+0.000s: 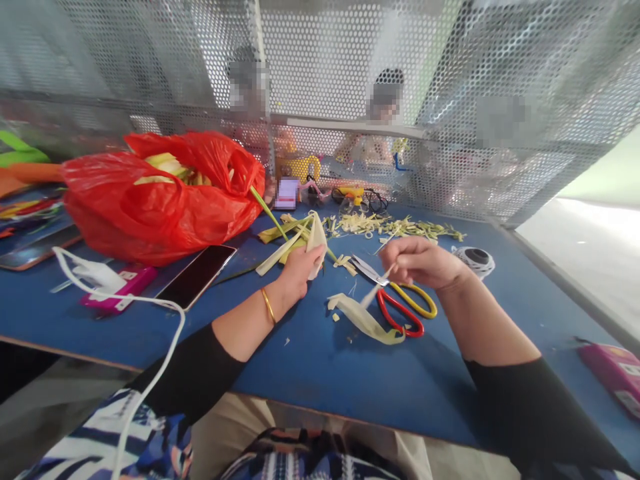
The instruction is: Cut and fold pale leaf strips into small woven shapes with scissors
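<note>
My left hand (299, 265) is closed round a pale, husk-like leaf (316, 237), which sticks up past the thumb. Over the scissors, my right hand (413, 261) pinches a thin pale strip (371, 295) that hangs toward the table. Another pale husk piece (367, 321) lies below it; whether the strip joins that piece I cannot tell. The scissors (407, 310), with one red and one yellow handle, rest on the blue table with their blades pointing to the far left. Green and pale leaf pieces (280, 230) lie just beyond my left hand.
A red plastic bag (165, 200) of leaves stands at the left. Near it are a dark phone (197, 277), a magenta box (120, 290) and a white cable (181, 327). Trimmings (400, 225) lie before a perforated metal screen (325, 67). A white roll (474, 261) sits right.
</note>
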A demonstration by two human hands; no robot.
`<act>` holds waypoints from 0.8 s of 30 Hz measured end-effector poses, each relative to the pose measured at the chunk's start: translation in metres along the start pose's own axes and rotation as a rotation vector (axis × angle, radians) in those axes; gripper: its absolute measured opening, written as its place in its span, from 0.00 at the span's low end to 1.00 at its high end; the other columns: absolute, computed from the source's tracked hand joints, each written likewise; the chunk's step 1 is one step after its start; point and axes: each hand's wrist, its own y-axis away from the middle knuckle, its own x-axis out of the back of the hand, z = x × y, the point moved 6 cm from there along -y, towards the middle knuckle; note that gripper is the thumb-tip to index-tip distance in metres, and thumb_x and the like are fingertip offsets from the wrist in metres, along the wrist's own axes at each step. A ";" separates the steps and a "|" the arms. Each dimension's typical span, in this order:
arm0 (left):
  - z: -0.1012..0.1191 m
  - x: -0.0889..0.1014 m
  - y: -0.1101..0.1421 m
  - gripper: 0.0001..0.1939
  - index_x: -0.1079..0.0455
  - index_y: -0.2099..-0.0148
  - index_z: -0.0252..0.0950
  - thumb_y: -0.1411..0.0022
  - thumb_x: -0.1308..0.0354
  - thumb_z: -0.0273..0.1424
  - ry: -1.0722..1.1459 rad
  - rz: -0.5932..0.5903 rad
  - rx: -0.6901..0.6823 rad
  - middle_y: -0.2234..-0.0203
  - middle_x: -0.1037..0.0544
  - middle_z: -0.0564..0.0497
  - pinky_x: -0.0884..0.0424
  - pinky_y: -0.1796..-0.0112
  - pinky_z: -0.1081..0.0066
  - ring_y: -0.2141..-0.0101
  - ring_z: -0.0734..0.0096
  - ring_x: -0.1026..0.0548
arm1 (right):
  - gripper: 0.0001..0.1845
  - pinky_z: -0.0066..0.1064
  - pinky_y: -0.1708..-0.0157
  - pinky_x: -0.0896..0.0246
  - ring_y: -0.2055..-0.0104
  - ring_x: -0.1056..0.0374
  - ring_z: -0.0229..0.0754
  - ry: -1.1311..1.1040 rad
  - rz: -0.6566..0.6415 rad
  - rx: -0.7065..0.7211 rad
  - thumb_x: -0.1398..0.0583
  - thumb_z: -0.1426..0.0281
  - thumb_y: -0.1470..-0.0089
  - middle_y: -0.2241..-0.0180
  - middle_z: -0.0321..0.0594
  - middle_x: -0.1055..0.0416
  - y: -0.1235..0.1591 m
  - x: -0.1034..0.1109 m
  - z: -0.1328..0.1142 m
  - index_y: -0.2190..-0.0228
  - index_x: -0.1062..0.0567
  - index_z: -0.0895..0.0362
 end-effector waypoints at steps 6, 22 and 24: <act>-0.002 -0.005 0.004 0.08 0.31 0.76 0.34 0.45 0.39 0.24 0.039 -0.044 0.032 0.89 0.33 0.57 0.45 0.82 0.77 0.86 0.80 0.39 | 0.14 0.38 0.67 0.33 0.71 0.31 0.43 0.359 0.954 0.019 0.37 0.58 0.52 0.74 0.42 0.30 0.008 0.072 0.011 0.70 0.27 0.57; -0.010 -0.023 0.025 0.10 0.23 0.71 0.33 0.56 0.30 0.33 -0.081 -0.302 -0.112 0.80 0.25 0.54 0.39 0.74 0.75 0.79 0.77 0.34 | 0.17 0.24 0.79 0.38 0.78 0.34 0.32 -0.091 0.658 0.042 0.30 0.59 0.59 0.76 0.36 0.27 -0.023 0.001 0.028 0.75 0.25 0.58; -0.011 -0.024 0.026 0.11 0.24 0.72 0.33 0.56 0.30 0.34 -0.097 -0.311 -0.100 0.81 0.26 0.54 0.39 0.74 0.74 0.79 0.77 0.35 | 0.16 0.24 0.81 0.39 0.79 0.35 0.32 -0.132 0.674 0.043 0.29 0.60 0.60 0.78 0.35 0.28 -0.021 0.003 0.026 0.77 0.26 0.58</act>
